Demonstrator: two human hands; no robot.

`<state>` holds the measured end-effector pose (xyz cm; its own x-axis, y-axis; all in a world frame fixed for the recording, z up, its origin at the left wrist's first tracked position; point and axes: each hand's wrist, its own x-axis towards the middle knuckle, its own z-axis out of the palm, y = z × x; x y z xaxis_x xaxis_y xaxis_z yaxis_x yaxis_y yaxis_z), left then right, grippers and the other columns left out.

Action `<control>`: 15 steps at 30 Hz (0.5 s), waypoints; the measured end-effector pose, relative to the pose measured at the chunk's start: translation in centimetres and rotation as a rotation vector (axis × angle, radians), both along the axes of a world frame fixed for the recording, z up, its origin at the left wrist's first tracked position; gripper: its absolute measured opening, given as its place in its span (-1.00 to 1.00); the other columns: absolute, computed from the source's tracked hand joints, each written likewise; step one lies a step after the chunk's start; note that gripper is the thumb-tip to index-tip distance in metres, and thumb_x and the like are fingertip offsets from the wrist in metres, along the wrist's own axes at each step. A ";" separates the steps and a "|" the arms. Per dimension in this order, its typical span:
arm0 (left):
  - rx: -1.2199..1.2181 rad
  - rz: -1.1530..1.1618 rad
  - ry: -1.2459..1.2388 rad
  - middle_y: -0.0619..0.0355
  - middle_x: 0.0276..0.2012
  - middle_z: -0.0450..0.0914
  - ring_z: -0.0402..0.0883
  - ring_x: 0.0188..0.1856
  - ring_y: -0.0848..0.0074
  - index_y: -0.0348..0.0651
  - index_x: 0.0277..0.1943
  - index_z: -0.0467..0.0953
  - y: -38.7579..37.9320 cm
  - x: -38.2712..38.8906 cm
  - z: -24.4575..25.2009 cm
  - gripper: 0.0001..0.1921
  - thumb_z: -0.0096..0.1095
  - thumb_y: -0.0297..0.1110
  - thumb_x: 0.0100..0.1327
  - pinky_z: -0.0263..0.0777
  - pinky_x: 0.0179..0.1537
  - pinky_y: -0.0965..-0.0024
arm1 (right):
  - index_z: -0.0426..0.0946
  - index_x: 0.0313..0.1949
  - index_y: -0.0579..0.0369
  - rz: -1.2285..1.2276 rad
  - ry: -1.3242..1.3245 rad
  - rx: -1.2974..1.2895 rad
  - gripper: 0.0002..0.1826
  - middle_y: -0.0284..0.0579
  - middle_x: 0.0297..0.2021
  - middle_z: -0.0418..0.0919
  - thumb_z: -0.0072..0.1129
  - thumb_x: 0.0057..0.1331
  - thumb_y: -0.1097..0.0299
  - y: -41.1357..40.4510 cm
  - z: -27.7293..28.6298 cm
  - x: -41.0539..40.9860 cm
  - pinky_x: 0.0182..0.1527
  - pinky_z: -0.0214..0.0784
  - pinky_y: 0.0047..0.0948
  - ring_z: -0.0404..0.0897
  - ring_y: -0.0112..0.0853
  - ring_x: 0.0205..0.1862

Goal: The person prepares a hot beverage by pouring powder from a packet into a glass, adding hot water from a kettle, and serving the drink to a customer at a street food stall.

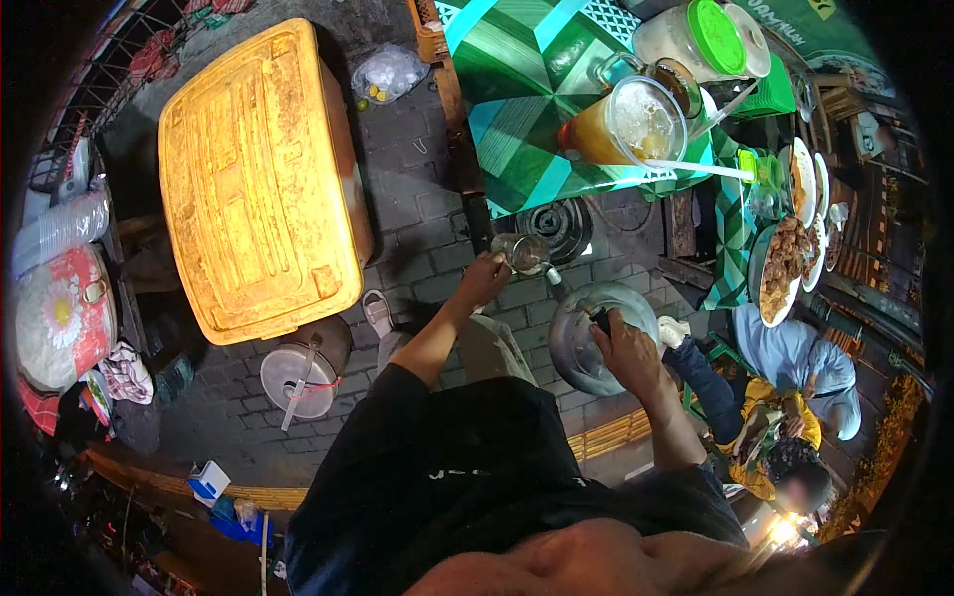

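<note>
In my left hand I grip a clear glass mug, tilted on its side as seen from above. My right hand is closed around the black handle of a large metal kettle. The kettle's spout points at the mug's rim, and its white tip is at or just by the opening. Whether liquid is flowing cannot be made out. Beyond the mug, a round black burner sits low by the table's edge.
A table with a green patterned cover bears a plastic cup of iced drink and a green-lidded jar. Plates of food stand at right. A yellow-lidded box and lidded pot stand left. A seated person is at right.
</note>
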<state>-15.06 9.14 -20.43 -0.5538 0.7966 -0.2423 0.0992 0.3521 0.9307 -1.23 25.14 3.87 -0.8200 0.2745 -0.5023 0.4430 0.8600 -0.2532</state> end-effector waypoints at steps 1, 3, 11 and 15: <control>0.003 0.002 -0.001 -0.06 -0.52 0.35 0.31 -0.39 0.13 -0.25 -0.42 0.30 0.1 -0.1 0.1 -0.81 -0.08 -0.29 0.18 0.20 -0.34 0.14 | 0.20 -0.28 0.25 0.002 -0.001 0.003 -0.69 0.13 -0.64 0.48 -0.07 0.26 0.21 -0.1 0.0 -0.3 -0.58 0.35 -0.16 0.51 0.00 -0.57; -0.027 -0.042 0.035 -0.07 -0.50 0.37 0.33 -0.37 0.10 -0.26 -0.40 0.33 0.1 -0.3 0.1 -0.80 -0.07 -0.28 0.18 0.22 -0.33 0.12 | 0.21 -0.29 0.24 -0.026 -0.043 0.009 -0.70 0.14 -0.62 0.48 -0.09 0.27 0.19 -0.3 0.1 -0.9 -0.53 0.35 -0.13 0.52 0.01 -0.53; 0.077 -0.011 0.128 -0.09 -0.55 0.37 0.36 -0.39 0.07 -0.28 -0.49 0.35 0.1 -0.3 0.3 -0.78 -0.03 -0.29 0.13 0.22 -0.34 0.11 | 0.22 -0.29 0.22 -0.018 -0.140 0.007 -0.70 0.19 -0.56 0.49 -0.12 0.28 0.18 -0.7 0.4 -2.1 -0.43 0.33 -0.07 0.51 0.04 -0.46; 0.150 -0.037 0.136 -0.09 -0.55 0.37 0.35 -0.41 0.07 -0.28 -0.50 0.34 -0.1 -0.2 -0.7 -0.78 -0.01 -0.29 0.11 0.22 -0.36 0.11 | 0.23 -0.29 0.22 -0.048 -0.168 -0.006 -0.68 0.20 -0.54 0.49 -0.14 0.28 0.15 -0.8 0.9 -2.6 -0.41 0.33 -0.04 0.51 0.06 -0.44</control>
<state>-15.30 9.07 -21.12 -0.5433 0.8384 -0.0438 0.2380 0.2039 0.9496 -3.80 24.39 4.76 -0.7102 0.3083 -0.6329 0.5204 0.8354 -0.1770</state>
